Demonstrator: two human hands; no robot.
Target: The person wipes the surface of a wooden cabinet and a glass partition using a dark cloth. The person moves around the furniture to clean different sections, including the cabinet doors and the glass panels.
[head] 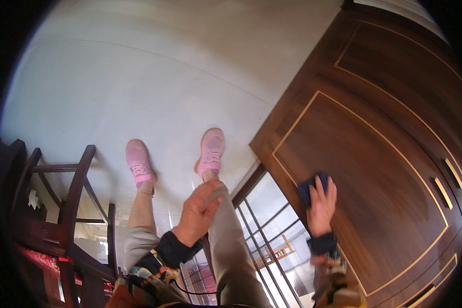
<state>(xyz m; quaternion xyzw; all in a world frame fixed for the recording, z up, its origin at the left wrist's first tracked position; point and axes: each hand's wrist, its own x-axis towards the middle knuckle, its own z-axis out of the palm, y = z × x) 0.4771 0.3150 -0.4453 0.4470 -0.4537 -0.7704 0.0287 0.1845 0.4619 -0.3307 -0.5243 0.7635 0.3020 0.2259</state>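
My right hand [322,208] presses a dark blue cloth [310,190] against the brown wooden cabinet door [362,184], near the door's pale inlaid border line. Slight blur shows on that hand, and its fingers lie spread over the cloth. My left hand [198,213] is at the bent knee of my grey trouser leg [231,250]. Its thumb shows on top, while the other fingers are curled and partly hidden, so whether they grip the fabric is unclear.
Two pale bar handles, one of them the nearer handle [443,193], stick out from the cabinet. Dark wooden chairs [77,192] stand at the left. Below the cabinet's edge is a barred, glossy panel [269,231]. My pink shoes [211,150] are on the pale floor [138,84].
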